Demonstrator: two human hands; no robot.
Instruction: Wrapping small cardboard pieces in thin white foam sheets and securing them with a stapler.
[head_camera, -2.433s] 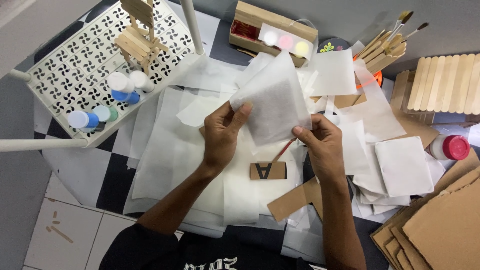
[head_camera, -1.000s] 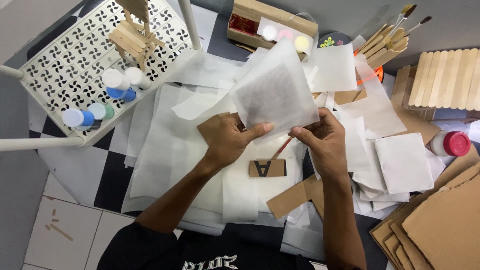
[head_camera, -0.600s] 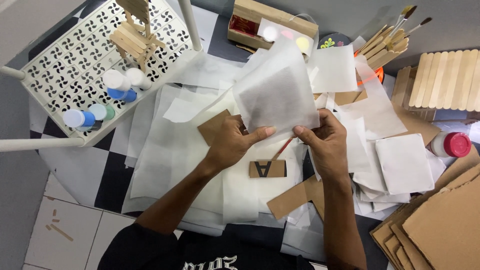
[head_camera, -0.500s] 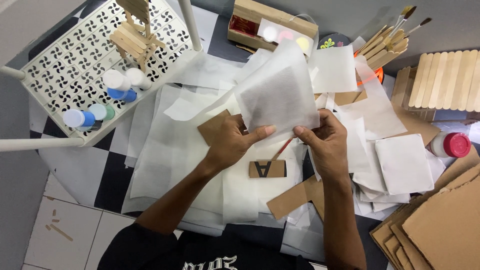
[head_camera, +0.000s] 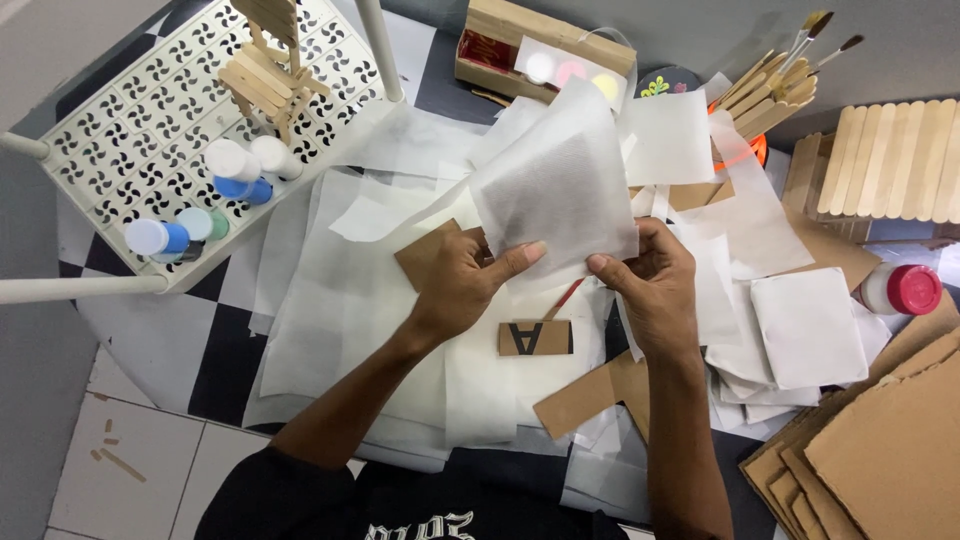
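Holding a translucent paper sheet (head_camera: 555, 195) between my left hand (head_camera: 462, 282) and right hand (head_camera: 652, 285), both pinching its near edge above the brown letter card (head_camera: 535, 338).

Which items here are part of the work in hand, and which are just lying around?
In use:
left hand
right hand
white paper sheet, held by both
brown cardboard piece, under the left hand

Lying about:
paint bottles
brushes
red-capped bottle
cardboard stack
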